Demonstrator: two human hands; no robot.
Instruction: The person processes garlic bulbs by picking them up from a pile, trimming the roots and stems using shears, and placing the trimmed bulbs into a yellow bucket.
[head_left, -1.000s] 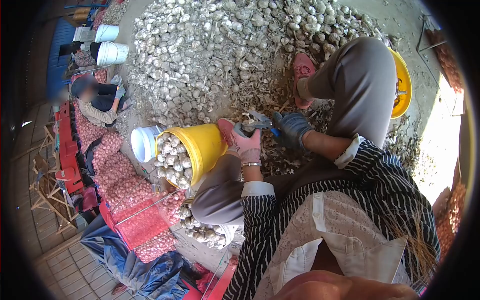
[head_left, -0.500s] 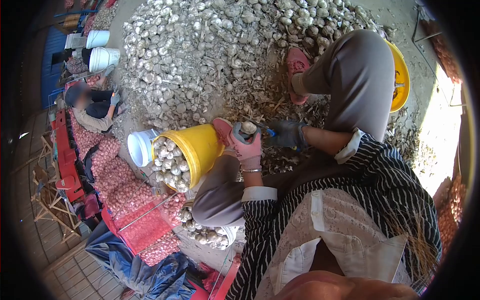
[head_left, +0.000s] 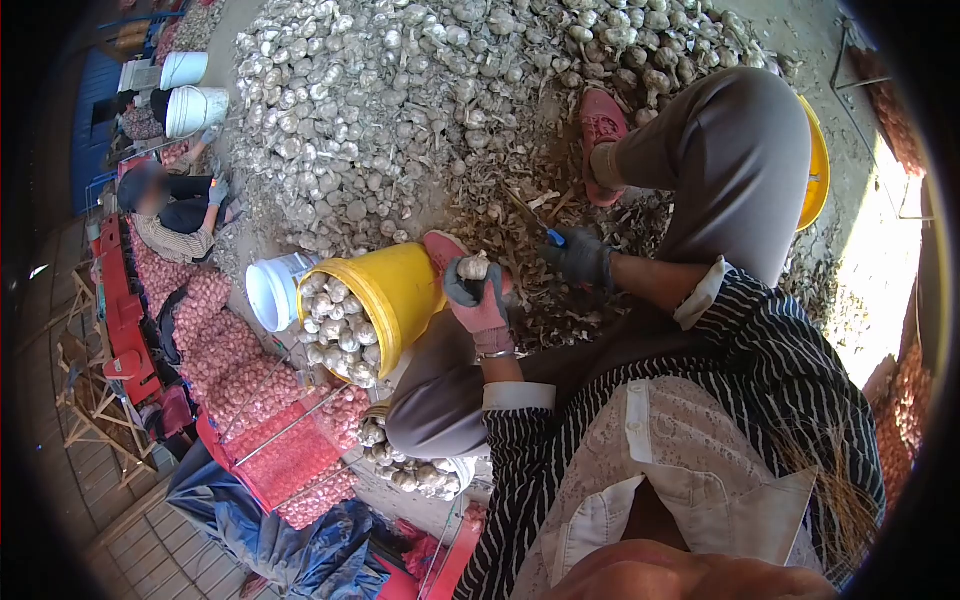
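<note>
Holding one garlic bulb [head_left: 474,265], my left hand [head_left: 478,299] is wearing a pink glove with grey on it, and its fingers are closing around the bulb, which is showing at the top of the grip. My right hand [head_left: 582,258], in a dark grey glove, is clamping on the handle of a blue-handled tool [head_left: 542,222], and the narrow metal part of this tool is pointing away from me, toward the large garlic heap [head_left: 350,130] on the floor. The tool and the bulb in my left hand are staying apart from each other. Under and around my hands, dry scraps [head_left: 535,335] are covering the floor between my two pink shoes. Near my left hand, a yellow bucket [head_left: 410,300] is standing by my left leg, and whitish bulbs are filling it up to the opening. A white bucket [head_left: 268,297] is standing just beside it, on its far side from me. Past the other leg, a second yellow bucket [head_left: 818,170] is partly hiding behind my knee. Farther to the left, another person [head_left: 175,235] is sitting near the edge of the heap, beside reddish net bags [head_left: 215,350].
</note>
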